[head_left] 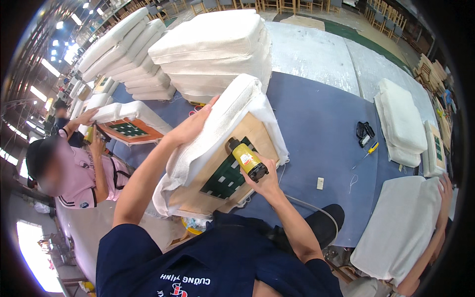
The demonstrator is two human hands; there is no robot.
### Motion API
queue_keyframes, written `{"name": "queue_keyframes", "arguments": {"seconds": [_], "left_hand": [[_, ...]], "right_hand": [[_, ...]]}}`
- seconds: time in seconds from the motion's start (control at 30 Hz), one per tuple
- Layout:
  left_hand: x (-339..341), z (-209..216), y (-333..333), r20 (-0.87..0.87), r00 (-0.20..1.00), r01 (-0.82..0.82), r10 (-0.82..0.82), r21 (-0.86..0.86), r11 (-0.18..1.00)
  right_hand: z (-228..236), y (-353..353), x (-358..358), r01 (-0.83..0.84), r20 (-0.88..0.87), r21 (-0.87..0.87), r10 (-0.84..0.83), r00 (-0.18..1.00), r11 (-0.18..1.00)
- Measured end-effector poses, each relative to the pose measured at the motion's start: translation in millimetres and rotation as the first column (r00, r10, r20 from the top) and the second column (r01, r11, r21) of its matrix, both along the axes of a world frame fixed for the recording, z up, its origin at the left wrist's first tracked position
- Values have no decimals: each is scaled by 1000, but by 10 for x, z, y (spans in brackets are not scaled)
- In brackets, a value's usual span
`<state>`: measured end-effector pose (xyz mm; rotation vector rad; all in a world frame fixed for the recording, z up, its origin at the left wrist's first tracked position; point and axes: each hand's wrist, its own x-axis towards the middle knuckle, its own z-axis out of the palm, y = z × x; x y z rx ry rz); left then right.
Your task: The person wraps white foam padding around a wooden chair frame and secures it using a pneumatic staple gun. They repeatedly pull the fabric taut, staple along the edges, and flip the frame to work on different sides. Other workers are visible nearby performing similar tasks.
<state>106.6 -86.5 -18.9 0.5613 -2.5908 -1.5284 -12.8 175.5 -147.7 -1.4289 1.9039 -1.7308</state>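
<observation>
A seat cushion [217,116] wrapped in white fabric stands tilted in front of me. Its underside faces me, showing a bare wooden panel [250,129] and woven dark green webbing [222,179]. My left hand [195,123] is closed over the cushion's upper left edge, its fingers against the white fabric. In my right hand [263,179] is a yellow-green staple gun [247,157]. Its black nose lies over the wooden panel near the webbing; whether it touches the wood I cannot tell. A grey air hose [316,207] curves past my right forearm.
Stacks of white cushions [208,47] rise beyond on the blue table [316,123]. A yellow screwdriver [372,148], a black tool [365,132] and a small pale block [320,183] lie at right. A person in pink [99,171] works at left; another person's hand [445,190] holds a cushion [396,222].
</observation>
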Motion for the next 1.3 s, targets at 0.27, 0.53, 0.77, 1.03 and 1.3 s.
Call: {"name": "queue_keyframes", "arguments": {"seconds": [0.27, 0.53, 0.77, 1.03, 1.3], "left_hand": [[-67, -31, 626, -28, 962, -194, 271, -767, 611], [-74, 99, 764, 71, 971, -92, 227, -767, 635], [-64, 167, 853, 95, 974, -71, 206, -734, 675], [246, 310, 327, 34, 999, 38, -42, 92, 995], [207, 87, 713, 118, 950, -177, 289, -560, 809]], "right_hand": [[-490, -138, -60, 26, 37, 16, -27, 999, 1000], [540, -26, -368, -67, 48, -37, 68, 997, 997], [489, -2, -337, -56, -66, -10, 55, 996, 998], [-20, 142, -19, -23, -66, -68, 19, 998, 997], [-678, -122, 161, 82, -22, 22, -81, 996, 996]]}}
